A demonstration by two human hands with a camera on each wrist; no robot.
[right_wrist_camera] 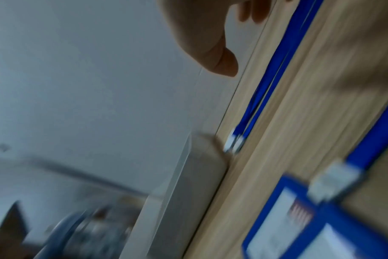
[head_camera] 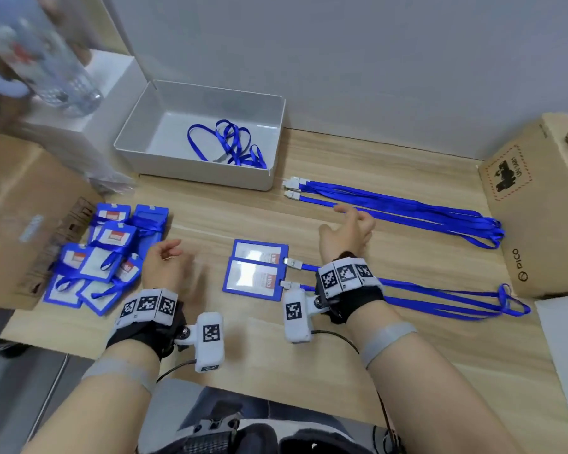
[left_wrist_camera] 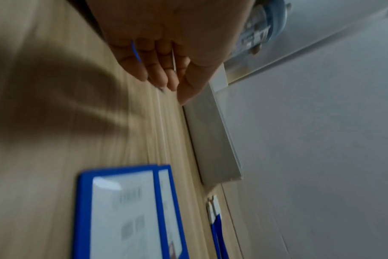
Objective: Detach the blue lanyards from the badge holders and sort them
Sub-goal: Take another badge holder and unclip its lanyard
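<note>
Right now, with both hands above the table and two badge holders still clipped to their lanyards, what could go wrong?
1. The right hand hovers by the straightened lanyards; a careless sweep might disturb that sorted row.
2. The two badge holders overlap, and their straps cross at the far end, so pulling one may drag the other.
3. The left hand is close to the pile of wrapped holders and could scatter it.

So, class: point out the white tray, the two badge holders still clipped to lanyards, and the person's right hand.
white tray (head_camera: 191, 173): head view, on its near outer wall.
two badge holders (head_camera: 254, 271): head view, where the pair overlap at the middle.
right hand (head_camera: 348, 235): head view, on the back of the hand.
</note>
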